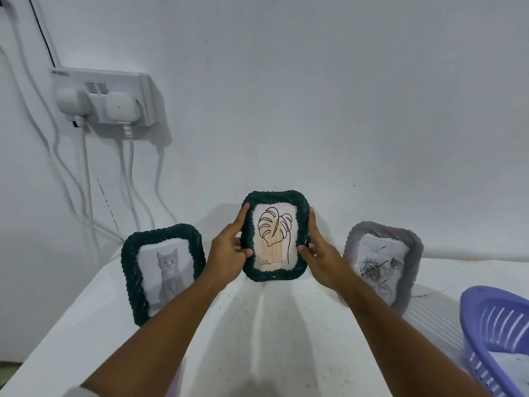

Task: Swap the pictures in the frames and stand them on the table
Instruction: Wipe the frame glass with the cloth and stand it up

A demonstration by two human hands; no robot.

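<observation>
White table (257, 325) with faint creases and small dark specks, set against a plain white wall (315, 96). High on the left of that wall, a double socket (103, 96) with two white plugs in it, several white cables (86, 196) hanging down behind the table's far edge.

Stood upright at the table's left, turned a little inward: a dark green frame (163, 272) with a rope-like rim and a grey cat picture.

Just right of it, the left hand (229, 253), curled round the left edge of the middle frame (275, 236), fingers up the side and thumb pressed on the front rim. Same dark green rope rim there, around a line drawing of a leaf over pale orange stripes. Held upright facing the camera, bottom edge at or just above the table; could not tell whether touching. On its right edge, the right hand (317, 250), gripped likewise, thumb on the lower front rim.

Further right, a grey frame (383, 262) with a rose picture, stood on the table, partly hidden by the right forearm.

At the far right edge, a purple slotted basket (492, 325), cut off by the view, with something pale and flat inside.
</observation>
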